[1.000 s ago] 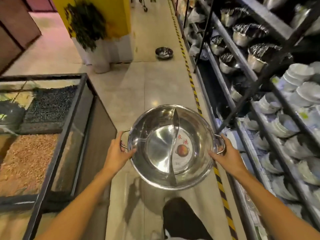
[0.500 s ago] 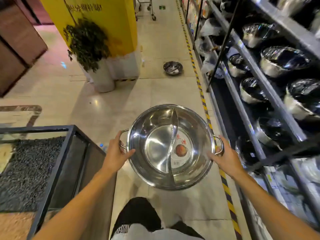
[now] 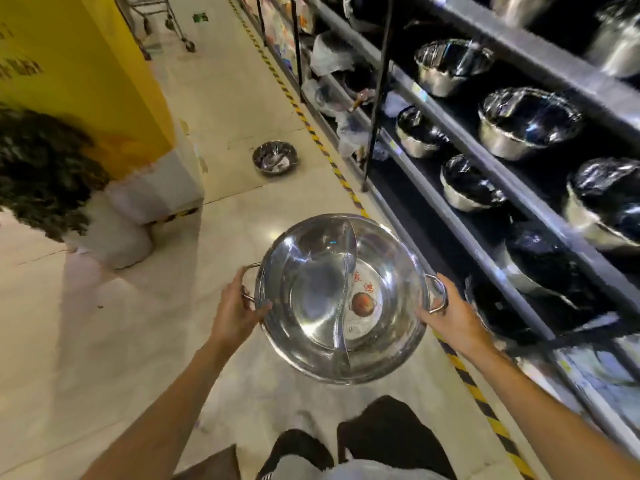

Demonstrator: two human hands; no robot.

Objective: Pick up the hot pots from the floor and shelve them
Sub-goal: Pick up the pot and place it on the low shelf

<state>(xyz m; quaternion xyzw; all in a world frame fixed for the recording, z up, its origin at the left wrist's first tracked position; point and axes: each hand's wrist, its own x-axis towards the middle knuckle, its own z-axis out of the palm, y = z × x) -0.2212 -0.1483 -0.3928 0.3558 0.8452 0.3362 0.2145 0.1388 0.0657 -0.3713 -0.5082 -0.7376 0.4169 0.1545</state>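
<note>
I carry a shiny steel hot pot (image 3: 311, 299) with a curved divider and a label inside, level in front of me above the floor. My left hand (image 3: 235, 311) grips its left loop handle and my right hand (image 3: 450, 315) grips its right loop handle. A second steel hot pot (image 3: 274, 157) sits on the tiled floor farther down the aisle, near the striped tape. The dark shelf rack (image 3: 485, 258) on the right carries several wrapped hot pots (image 3: 526, 123).
A yellow pillar (image 3: 90, 74) with a white base stands at the left, beside a dark plant in a white pot (image 3: 114, 233). Yellow-black tape (image 3: 346, 185) runs along the rack's foot. A trolley (image 3: 162, 15) stands far up the aisle. My legs show at the bottom.
I have walked forward along the aisle with the pot held in both hands. The glass-framed grain bins at the left have dropped out of view, and the floor pot and pot shelves are closer.
</note>
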